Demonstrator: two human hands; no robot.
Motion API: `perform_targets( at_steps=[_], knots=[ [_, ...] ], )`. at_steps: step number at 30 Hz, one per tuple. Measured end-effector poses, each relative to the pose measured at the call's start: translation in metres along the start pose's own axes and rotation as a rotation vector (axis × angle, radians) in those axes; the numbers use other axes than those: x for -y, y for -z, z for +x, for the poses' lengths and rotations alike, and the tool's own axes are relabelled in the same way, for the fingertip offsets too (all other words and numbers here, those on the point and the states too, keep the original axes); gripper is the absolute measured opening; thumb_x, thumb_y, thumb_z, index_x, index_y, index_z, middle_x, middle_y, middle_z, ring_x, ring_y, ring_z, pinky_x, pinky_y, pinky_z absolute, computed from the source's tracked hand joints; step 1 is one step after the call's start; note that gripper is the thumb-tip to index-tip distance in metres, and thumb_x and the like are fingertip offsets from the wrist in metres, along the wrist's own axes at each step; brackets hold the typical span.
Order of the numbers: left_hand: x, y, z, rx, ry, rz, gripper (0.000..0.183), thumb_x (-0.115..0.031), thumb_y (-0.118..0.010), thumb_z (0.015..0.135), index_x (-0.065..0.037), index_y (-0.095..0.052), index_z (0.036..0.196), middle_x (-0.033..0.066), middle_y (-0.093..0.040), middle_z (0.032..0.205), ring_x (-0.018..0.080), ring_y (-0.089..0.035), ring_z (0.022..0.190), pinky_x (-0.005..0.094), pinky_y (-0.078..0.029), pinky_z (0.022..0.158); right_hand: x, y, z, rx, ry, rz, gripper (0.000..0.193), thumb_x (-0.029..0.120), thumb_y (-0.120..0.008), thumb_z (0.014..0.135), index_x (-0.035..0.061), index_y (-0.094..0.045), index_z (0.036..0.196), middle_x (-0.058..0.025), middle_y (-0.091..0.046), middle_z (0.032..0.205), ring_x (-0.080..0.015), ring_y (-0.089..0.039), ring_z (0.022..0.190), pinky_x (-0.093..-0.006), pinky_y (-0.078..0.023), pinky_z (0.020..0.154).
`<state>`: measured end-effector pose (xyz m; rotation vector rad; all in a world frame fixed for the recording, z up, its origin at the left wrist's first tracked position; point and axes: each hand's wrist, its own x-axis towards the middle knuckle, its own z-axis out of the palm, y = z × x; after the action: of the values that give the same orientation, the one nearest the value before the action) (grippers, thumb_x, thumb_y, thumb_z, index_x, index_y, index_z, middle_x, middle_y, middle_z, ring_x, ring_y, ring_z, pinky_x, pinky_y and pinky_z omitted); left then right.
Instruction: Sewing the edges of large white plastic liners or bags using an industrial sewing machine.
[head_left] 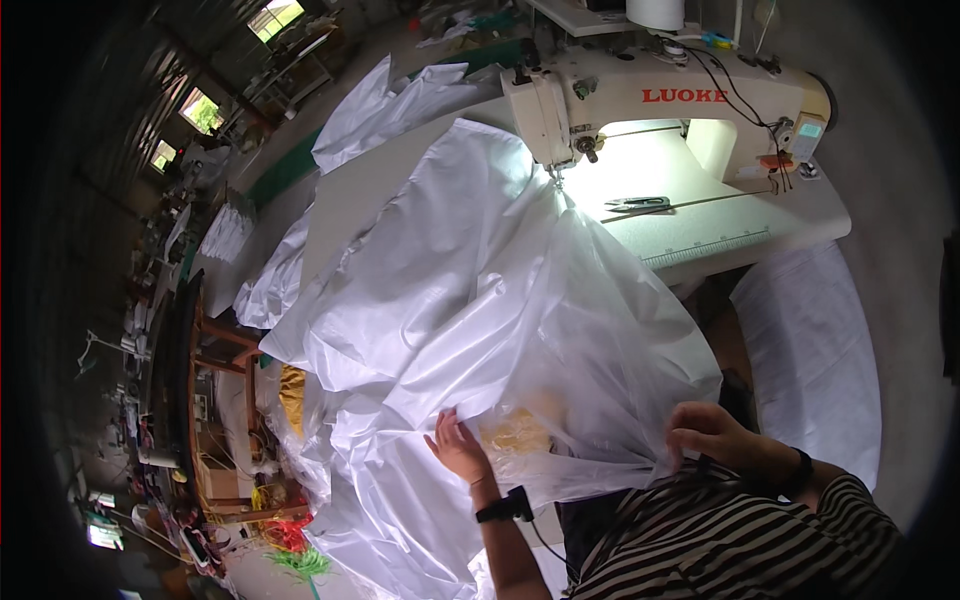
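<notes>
Across the dim workshop's table, perhaps plastic sheeting

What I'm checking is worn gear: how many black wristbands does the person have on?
2: one black wristband behind the left hand, another wristband behind the right hand. None seems hidden.

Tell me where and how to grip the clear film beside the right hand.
Pinch the film at its near right edge, probably best from the person's side with the right hand: folds converge there into a narrow bunch, away from the needle.
</notes>
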<state>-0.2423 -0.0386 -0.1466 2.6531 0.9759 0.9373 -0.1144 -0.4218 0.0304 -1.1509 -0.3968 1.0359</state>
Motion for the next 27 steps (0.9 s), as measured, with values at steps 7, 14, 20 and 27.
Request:
perform_targets(
  at_steps=[7, 14, 20, 27],
  knots=[
    [0.06, 0.144, 0.017, 0.559, 0.782, -1.155, 0.014, -0.015, -0.062, 0.092, -0.001, -0.063, 0.096, 0.0031, -0.063, 0.085, 0.0129, -0.059, 0.083, 0.0266, -0.048, 0.077, -0.003, 0.004, -0.003, -0.058, -0.068, -0.016, 0.012, 0.012, -0.055, 0.1, 0.0, -0.056, 0.101, -0.0045, -0.062, 0.083, -0.0118, -0.063, 0.076, -0.0268, -0.052, 0.072],
    [-0.002, 0.121, 0.001, -0.272, 0.428, -0.58, 0.005, -0.002, -0.052, 0.098, 0.001, -0.056, 0.096, 0.0065, -0.056, 0.085, 0.0106, -0.049, 0.066, 0.0238, -0.041, 0.058, 0.003, -0.001, -0.002, -0.047, -0.058, -0.042, 0.013, 0.012, -0.058, 0.099, -0.0002, -0.056, 0.099, -0.0036, -0.062, 0.081, -0.0109, -0.063, 0.07, -0.0259, -0.052, 0.068],
    [-0.104, 0.099, -0.04, 0.098, -0.244, -0.297, 0.074, -0.012, -0.083, 0.067, -0.004, -0.046, 0.131, 0.0217, -0.051, 0.129, 0.0409, -0.053, 0.118, 0.0523, -0.046, 0.095, 0.008, -0.007, -0.008, -0.079, -0.063, -0.079, 0.011, 0.011, -0.058, 0.099, -0.0003, -0.056, 0.097, -0.0032, -0.063, 0.078, -0.01, -0.064, 0.073, -0.0234, -0.051, 0.067],
    [-0.122, 0.052, -0.039, 0.199, -0.199, -0.016, 0.097, -0.021, -0.084, 0.066, -0.009, -0.031, 0.146, 0.0274, -0.023, 0.153, 0.0459, -0.028, 0.14, 0.0599, -0.024, 0.114, 0.007, -0.006, -0.008, -0.05, -0.074, -0.101, 0.013, 0.012, -0.058, 0.099, -0.0015, -0.057, 0.098, -0.0036, -0.063, 0.08, -0.0103, -0.064, 0.073, -0.0233, -0.051, 0.067]
  ],
)
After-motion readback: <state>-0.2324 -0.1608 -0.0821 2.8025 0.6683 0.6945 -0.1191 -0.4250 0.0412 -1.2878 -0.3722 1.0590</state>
